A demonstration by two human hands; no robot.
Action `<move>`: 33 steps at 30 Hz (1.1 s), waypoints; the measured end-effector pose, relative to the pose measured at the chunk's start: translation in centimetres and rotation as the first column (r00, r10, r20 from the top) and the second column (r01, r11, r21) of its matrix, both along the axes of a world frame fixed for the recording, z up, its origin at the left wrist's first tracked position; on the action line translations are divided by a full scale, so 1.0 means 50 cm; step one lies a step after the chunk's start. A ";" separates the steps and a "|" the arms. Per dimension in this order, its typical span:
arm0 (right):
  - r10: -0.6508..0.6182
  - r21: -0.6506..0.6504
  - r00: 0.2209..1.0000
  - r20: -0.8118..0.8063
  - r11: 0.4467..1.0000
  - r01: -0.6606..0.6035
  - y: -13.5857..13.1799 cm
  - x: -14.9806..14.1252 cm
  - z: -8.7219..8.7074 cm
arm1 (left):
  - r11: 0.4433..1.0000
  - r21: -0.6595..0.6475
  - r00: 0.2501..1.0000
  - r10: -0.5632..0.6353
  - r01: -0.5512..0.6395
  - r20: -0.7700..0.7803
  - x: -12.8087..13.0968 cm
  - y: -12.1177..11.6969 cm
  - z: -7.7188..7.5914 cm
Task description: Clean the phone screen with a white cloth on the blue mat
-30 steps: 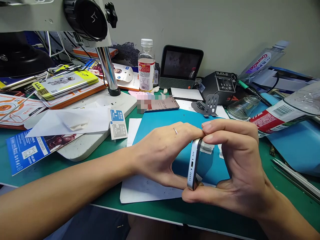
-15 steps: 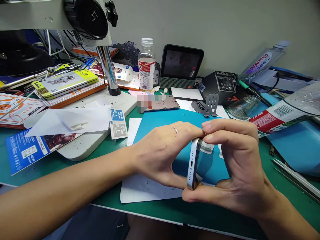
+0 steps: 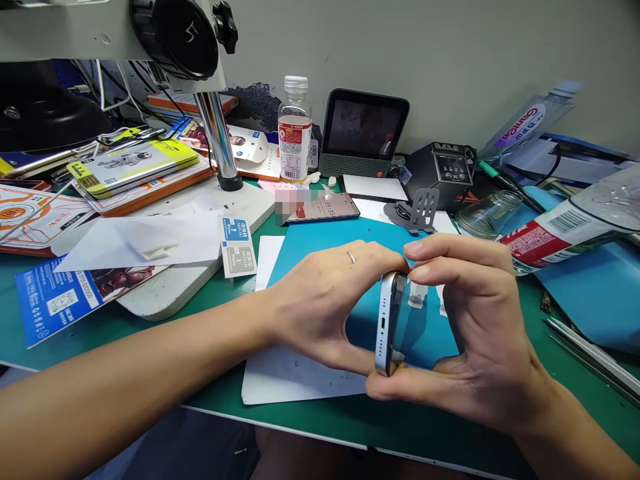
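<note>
A silver smartphone (image 3: 386,324) stands on edge just above the blue mat (image 3: 320,243), its bottom edge with charging port and speaker holes facing me. My left hand (image 3: 320,307) pinches it from the left, fingertips on the top edge and thumb at the lower edge; a thin ring shows on one finger. My right hand (image 3: 475,333) grips it from the right, fingers curled over the top and thumb under the bottom. A clear film with white tabs (image 3: 418,293) seems to hang off the phone's right face.
A microscope arm (image 3: 170,33) and post (image 3: 218,143) stand back left on a white base (image 3: 165,293). Packaged boxes (image 3: 130,167), a bottle (image 3: 295,133), a small screen (image 3: 364,133), a black station (image 3: 447,175), a second phone (image 3: 320,208) and tweezers (image 3: 590,350) surround the mat.
Both hands have kept their grip; the phone has tilted slightly, showing a little more of its right face.
</note>
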State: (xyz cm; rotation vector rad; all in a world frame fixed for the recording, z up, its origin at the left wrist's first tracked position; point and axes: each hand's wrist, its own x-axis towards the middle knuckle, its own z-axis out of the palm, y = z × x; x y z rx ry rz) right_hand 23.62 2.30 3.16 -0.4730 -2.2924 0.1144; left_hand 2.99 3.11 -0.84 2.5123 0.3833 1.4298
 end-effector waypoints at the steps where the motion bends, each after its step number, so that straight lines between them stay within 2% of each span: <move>1: 0.008 0.002 1.000 -0.001 1.000 -0.008 0.000 0.000 0.000 | 1.000 0.001 1.000 0.003 -0.003 0.000 0.000 0.000 0.000; 10: 0.004 -0.021 1.000 -0.011 1.000 -0.004 0.001 0.000 -0.004 | 0.999 -0.034 1.000 0.016 -0.016 -0.011 0.001 -0.001 -0.002; 19: 0.021 -0.073 0.999 -0.036 0.997 -0.023 0.006 0.001 -0.005 | 0.999 -0.015 1.000 0.031 -0.031 -0.002 0.001 -0.003 0.001; 28: 0.027 -0.161 0.998 -0.060 0.986 -0.036 0.007 0.007 -0.010 | 0.999 -0.034 1.000 0.008 -0.008 -0.004 0.001 -0.003 0.000; 33: 0.049 -0.218 0.994 -0.097 0.974 -0.069 0.008 0.004 -0.009 | 0.996 -0.067 0.998 0.048 -0.051 -0.044 -0.002 -0.007 -0.001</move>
